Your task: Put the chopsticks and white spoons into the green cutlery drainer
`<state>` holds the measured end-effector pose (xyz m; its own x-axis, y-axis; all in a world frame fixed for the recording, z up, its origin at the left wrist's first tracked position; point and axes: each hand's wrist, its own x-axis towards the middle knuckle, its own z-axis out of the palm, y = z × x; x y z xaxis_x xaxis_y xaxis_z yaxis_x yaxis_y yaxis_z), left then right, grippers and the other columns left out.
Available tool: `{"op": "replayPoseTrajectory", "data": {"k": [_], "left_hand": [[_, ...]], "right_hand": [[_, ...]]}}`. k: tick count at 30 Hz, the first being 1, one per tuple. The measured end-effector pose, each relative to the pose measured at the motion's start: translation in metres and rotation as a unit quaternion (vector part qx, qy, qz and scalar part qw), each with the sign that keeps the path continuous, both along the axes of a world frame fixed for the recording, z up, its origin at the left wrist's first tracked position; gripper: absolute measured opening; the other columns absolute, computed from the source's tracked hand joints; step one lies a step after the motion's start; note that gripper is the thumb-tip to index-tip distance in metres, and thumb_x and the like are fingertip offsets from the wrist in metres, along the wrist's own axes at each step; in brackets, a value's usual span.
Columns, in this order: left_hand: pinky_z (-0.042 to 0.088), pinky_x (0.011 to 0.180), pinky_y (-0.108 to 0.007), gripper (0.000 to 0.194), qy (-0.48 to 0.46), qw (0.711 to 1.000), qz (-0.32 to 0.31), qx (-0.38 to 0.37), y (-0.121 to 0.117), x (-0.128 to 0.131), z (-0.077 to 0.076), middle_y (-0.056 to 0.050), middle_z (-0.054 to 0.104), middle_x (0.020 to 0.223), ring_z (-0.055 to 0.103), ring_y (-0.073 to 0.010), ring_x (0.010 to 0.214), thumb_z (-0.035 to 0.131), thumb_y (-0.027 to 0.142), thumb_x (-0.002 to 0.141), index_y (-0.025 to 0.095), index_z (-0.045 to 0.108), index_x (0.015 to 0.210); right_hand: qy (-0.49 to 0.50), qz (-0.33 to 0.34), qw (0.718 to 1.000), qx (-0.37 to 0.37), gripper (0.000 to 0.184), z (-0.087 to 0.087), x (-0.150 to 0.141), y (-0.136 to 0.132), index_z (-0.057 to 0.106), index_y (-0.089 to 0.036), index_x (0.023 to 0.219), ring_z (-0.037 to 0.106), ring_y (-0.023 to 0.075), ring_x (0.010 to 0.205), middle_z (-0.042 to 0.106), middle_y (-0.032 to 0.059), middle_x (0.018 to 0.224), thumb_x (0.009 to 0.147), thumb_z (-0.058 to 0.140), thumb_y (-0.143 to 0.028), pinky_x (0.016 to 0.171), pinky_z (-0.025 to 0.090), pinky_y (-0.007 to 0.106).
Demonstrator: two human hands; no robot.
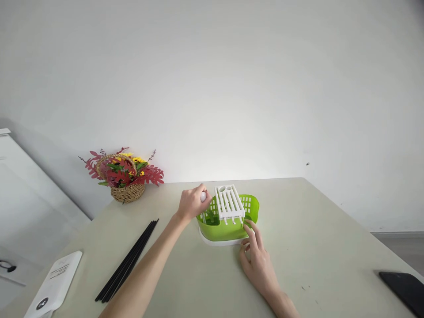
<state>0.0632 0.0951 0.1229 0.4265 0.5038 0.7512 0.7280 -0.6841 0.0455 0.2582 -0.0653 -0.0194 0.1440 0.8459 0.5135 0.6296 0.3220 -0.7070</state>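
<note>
A green plastic drainer basket (212, 231) with a lattice back stands on a white base tray (218, 243). Across its middle lies a white slotted rack (232, 202) with two round holes at the back and several hooks in front. At the basket's left end my left hand (194, 203) is closed around a white utensil (203, 197). Its rounded top shows by the thumb and a thin part runs down into the basket; its kind is unclear. My right hand (258, 260) is at the front right corner, fingers bent and apart, fingertips at the rim beside the hooks.
Several black chopsticks (129, 260) lie in a bundle to the left. Beyond them is a white flat case (56, 282). A wicker basket of artificial flowers (127, 192) stands by the wall. A black phone (404, 289) rests near the table's right edge.
</note>
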Motion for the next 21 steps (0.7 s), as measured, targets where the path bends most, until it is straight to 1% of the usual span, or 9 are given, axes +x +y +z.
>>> {"op": "replayPoseTrajectory", "data": {"k": [4,8,10,14,18,21], "left_hand": [[0.027,0.051,-0.024,0.021,-0.027,1.0,0.009,0.011,0.009,0.007,0.001,0.005,0.052,0.052,0.045,-0.0105,0.046,0.054,0.021,0.086,0.022,0.049,0.066],[0.028,0.05,-0.024,0.022,-0.043,0.999,0.0,0.01,0.013,0.01,0.004,0.006,0.047,0.051,0.042,-0.0102,0.046,0.055,0.021,0.084,0.022,0.047,0.064],[0.029,0.05,-0.023,0.022,-0.052,0.999,-0.007,0.008,0.015,0.01,0.007,0.006,0.045,0.052,0.04,-0.0097,0.047,0.056,0.021,0.082,0.022,0.045,0.063],[0.03,0.05,-0.022,0.022,-0.066,0.997,-0.026,-0.002,0.021,0.007,0.024,0.007,0.041,0.053,0.035,-0.0087,0.048,0.057,0.02,0.08,0.022,0.043,0.062],[0.028,0.049,-0.022,0.03,-0.083,0.994,-0.072,-0.027,0.027,0.004,0.045,0.008,0.034,0.053,0.029,-0.0084,0.049,0.059,0.021,0.08,0.022,0.038,0.059],[0.026,0.049,-0.024,0.032,-0.102,0.99,-0.089,-0.032,0.029,0.004,0.056,0.008,0.028,0.055,0.024,-0.0087,0.051,0.06,0.021,0.08,0.022,0.036,0.059]], "right_hand": [[0.001,0.0,1.0,-0.001,0.054,0.001,0.0,0.001,0.04,-0.027,0.146,0.069,0.0147,0.081,0.042,0.0155,0.154,0.094,0.039,-0.015,0.066,0.061,0.031],[0.0,-0.001,1.0,-0.005,0.053,0.0,0.0,0.001,0.04,-0.027,0.146,0.068,0.0145,0.08,0.041,0.0164,0.155,0.094,0.039,-0.015,0.064,0.061,0.03],[-0.004,-0.002,1.0,-0.005,0.053,-0.001,0.0,0.001,0.04,-0.027,0.146,0.068,0.0144,0.079,0.041,0.0164,0.155,0.094,0.039,-0.014,0.064,0.061,0.031],[-0.007,0.001,1.0,-0.007,0.053,-0.001,0.001,0.001,0.039,-0.027,0.146,0.068,0.0139,0.078,0.042,0.0159,0.155,0.095,0.038,-0.014,0.064,0.062,0.031],[-0.011,0.001,1.0,-0.012,0.052,0.0,0.001,0.001,0.039,-0.027,0.146,0.069,0.0146,0.081,0.042,0.0159,0.155,0.096,0.038,-0.015,0.064,0.062,0.03],[-0.01,0.0,1.0,-0.016,0.051,0.001,0.001,0.001,0.039,-0.027,0.145,0.069,0.0149,0.081,0.042,0.0164,0.155,0.096,0.04,-0.016,0.063,0.061,0.03]]}}
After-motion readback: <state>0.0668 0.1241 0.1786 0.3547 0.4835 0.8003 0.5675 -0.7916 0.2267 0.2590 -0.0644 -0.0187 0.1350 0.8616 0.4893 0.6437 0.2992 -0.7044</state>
